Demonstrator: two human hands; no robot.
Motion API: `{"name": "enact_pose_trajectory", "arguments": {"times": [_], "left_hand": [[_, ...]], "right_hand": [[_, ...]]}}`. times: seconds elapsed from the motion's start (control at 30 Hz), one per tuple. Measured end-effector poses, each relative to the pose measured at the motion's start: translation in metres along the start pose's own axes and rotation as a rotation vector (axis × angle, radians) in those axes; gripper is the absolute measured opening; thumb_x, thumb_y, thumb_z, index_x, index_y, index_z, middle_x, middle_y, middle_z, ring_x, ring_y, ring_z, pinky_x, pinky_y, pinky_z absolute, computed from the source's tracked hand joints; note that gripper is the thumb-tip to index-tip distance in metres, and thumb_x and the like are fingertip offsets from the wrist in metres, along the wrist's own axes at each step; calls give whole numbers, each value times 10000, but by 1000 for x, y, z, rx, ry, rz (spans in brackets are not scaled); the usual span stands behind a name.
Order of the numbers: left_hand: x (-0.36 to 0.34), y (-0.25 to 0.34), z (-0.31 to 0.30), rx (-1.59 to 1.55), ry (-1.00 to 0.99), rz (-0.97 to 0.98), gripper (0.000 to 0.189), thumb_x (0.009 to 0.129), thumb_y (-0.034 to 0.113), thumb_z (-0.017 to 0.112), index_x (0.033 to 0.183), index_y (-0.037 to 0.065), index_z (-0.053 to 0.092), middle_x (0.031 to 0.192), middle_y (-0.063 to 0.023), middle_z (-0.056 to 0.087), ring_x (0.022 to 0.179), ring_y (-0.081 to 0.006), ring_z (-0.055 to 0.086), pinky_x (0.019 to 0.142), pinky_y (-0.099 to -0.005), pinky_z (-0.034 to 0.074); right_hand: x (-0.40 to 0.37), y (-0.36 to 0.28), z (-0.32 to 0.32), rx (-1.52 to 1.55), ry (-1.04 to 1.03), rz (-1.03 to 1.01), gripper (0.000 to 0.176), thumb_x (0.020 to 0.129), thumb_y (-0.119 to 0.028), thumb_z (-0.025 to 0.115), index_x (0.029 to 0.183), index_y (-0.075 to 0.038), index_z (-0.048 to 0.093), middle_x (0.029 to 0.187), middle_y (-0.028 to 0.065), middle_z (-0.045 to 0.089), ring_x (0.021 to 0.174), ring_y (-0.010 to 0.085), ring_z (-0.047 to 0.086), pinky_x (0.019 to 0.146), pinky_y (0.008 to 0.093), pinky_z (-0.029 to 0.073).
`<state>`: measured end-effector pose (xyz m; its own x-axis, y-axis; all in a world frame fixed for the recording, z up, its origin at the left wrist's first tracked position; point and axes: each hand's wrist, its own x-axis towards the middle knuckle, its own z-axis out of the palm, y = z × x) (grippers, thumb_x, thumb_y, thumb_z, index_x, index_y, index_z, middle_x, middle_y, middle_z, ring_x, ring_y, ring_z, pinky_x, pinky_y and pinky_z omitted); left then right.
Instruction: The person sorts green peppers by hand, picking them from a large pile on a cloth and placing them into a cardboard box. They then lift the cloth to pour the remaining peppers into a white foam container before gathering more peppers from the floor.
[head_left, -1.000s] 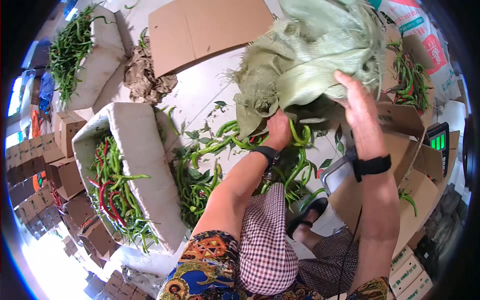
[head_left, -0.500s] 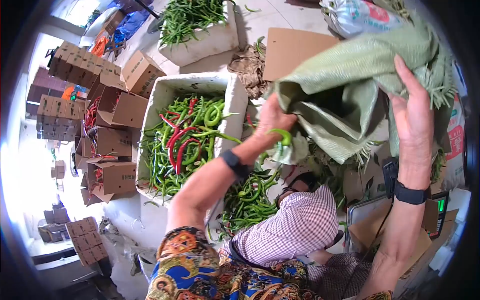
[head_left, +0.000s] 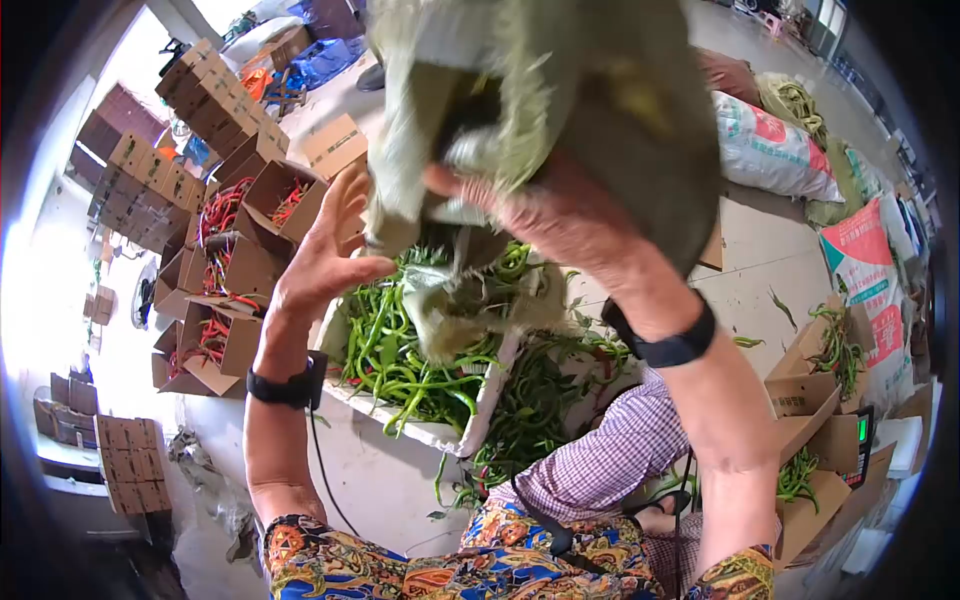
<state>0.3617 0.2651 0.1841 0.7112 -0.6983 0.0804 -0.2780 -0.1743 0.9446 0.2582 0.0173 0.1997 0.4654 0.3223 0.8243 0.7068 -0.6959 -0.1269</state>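
Observation:
A pale green woven sack (head_left: 640, 150) with frayed edges hangs mouth down, blurred by motion, over a white foam box (head_left: 470, 430) heaped with green chili peppers (head_left: 385, 340). My right hand (head_left: 570, 225) grips the sack near its frayed mouth, and part of its fingers is hidden by the cloth. To the left of the sack, my left hand (head_left: 325, 250) is raised with thumb and fingers apart, close to the sack's edge. A torn flap of the sack (head_left: 450, 320) dangles over the peppers. Each wrist wears a black band.
Cartons of red peppers (head_left: 225, 215) stand at left. Peppers and leaves (head_left: 540, 400) lie on the floor beside the foam box, near another person's checkered leg (head_left: 610, 435). Full printed sacks (head_left: 770, 145) line the right, with a carton (head_left: 810, 500) and a scale display (head_left: 862, 430) below.
The sack has swung from the right to above the foam box and tipped mouth down. More green peppers cover the box, hiding the red ones. My left hand has let go of the sack.

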Motion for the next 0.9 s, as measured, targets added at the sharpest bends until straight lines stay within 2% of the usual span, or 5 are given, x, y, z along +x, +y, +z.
{"name": "enact_pose_trajectory", "arguments": {"times": [0.07, 0.13, 0.47, 0.53, 0.9], "left_hand": [[-12, 5, 7, 185, 68, 73, 1249, 586, 175, 891, 1545, 141, 92, 1516, -196, 307, 1396, -333, 316, 1093, -543, 317], [7, -35, 11, 209, 100, 154, 1245, 584, 289, 913, 1540, 126, 133, 1457, -211, 404, 1345, -313, 402, 1094, -458, 343], [76, -108, 36, 602, 183, 321, 989, 659, 220, 804, 1485, 98, 274, 1393, -224, 422, 1285, -392, 391, 1124, -431, 298], [102, -116, 56, 780, 135, 421, 1034, 617, 102, 806, 1497, 157, 266, 1433, -204, 368, 1295, -393, 368, 1111, -429, 329], [159, -177, 129, 870, 98, -140, 262, 813, 131, 547, 1012, 92, 712, 962, -222, 686, 894, -387, 677, 772, -479, 544]], "right_hand": [[-33, -4, 49, 1132, -92, 401, 411, 1012, -266, 501, 1350, -32, 517, 1382, 107, 516, 1258, 236, 490, 1072, 371, 377], [-41, -7, 83, 336, -96, 276, 273, 917, -143, 595, 1175, -65, 631, 1173, 112, 634, 1082, 236, 578, 959, 367, 454], [-79, -6, 32, 690, -99, 751, 270, 902, -169, 626, 1134, -32, 643, 1148, 65, 666, 1037, 163, 624, 904, 349, 494], [-105, -24, 42, 1924, 203, 862, 408, 928, -174, 635, 1259, 25, 506, 1132, 163, 661, 1033, 196, 648, 853, 298, 545], [-156, -107, 40, 1160, -261, 1202, 335, 786, -242, 812, 956, -5, 648, 900, -5, 652, 880, 97, 575, 819, 292, 482]]}}
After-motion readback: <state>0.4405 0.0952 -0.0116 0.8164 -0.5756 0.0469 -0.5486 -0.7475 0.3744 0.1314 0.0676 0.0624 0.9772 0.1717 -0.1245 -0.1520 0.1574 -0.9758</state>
